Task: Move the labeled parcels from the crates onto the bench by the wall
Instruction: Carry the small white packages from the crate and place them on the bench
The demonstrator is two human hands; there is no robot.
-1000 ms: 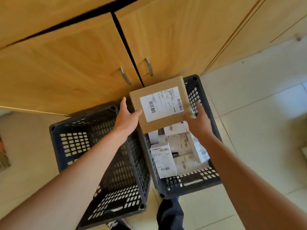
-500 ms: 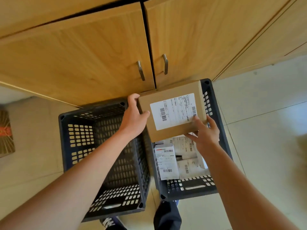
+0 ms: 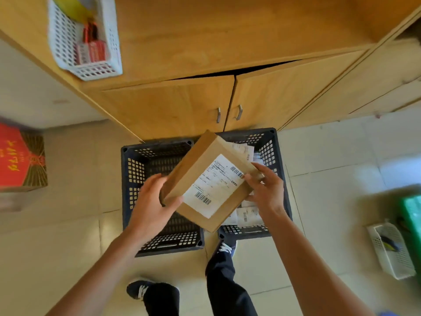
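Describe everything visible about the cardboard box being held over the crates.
The cardboard box is flat, rectangular and plain brown, closed. A white shipping label with barcodes and small print covers much of its top face. It is tilted and turned diagonally, one corner pointing toward the cabinet. The left hand grips its left edge; the right hand holds the right edge, thumb on the label. It hangs in the air above two dark crates, touching neither as far as the view shows.

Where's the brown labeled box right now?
Head view, centre: the cardboard box is held tilted between the left hand and right hand, above the two dark crates.
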